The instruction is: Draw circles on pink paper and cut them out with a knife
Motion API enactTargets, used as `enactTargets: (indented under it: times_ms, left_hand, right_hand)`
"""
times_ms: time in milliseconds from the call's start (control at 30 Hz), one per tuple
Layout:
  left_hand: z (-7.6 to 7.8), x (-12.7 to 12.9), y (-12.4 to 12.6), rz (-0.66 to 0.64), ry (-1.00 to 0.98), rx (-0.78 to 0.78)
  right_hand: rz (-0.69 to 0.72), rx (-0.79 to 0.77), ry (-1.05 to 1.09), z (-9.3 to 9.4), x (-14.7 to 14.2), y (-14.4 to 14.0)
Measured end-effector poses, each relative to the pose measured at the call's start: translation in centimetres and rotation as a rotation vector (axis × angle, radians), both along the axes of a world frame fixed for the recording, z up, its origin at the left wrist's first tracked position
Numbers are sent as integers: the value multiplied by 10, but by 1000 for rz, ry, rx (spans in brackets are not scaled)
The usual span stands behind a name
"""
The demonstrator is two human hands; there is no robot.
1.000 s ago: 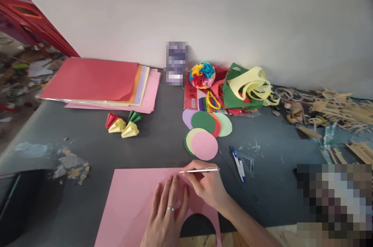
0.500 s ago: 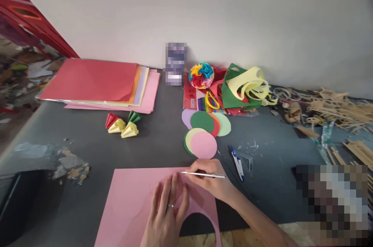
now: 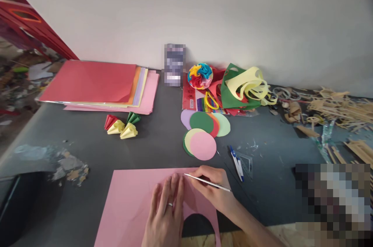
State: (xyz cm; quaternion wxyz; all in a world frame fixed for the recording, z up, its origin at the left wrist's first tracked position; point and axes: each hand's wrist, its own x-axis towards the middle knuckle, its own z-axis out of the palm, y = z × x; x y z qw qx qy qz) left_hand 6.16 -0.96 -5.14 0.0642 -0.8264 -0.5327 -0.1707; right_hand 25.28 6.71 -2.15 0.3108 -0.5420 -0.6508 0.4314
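Pink paper sheet (image 3: 131, 200) lies flat on the dark grey table (image 3: 87, 149) at the lower centre of the frame, with a half-round cutout at its lower right edge. We note the left hand (image 3: 166, 216) pressed palm-down on the sheet, fingers close together and stretched toward the sheet's upper edge, a ring on one finger. The right hand (image 3: 214, 188) sits just right of it, over the sheet's upper right corner, fingers pinched around a thin white pencil (image 3: 208, 182). The pencil's tip meets the paper just beside the left fingertips; its shaft slants away to the lower right.

Above the hands, at frame centre, we record a fan of cut paper circles (image 3: 204, 134) in pink, green, yellow, red and lilac, apart from the sheet. A blue and white pen (image 3: 236, 158) lies to the right of the right hand, next to a clear plastic set square (image 3: 247, 161). In the upper left, a stack of coloured paper sheets (image 3: 99, 85) has red on top. Below it sit small folded paper cones (image 3: 121, 125) in red, yellow and green. Near the wall we see a multicoloured paper ball (image 3: 200, 76), with green and yellow offcuts (image 3: 244, 85) just to its right. Wooden sticks (image 3: 335, 109) clutter the right edge.
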Motion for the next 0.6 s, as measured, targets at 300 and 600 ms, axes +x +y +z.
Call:
enactTargets:
  times_ms: [300,600]
  left_hand:
    - [-3,7,1,43,13,48]
    - [10,7,5,31,108,38]
  right_hand:
    - [-72,27,-25,3,0,-10]
    - [-152,50,-55,-5,-1,-28]
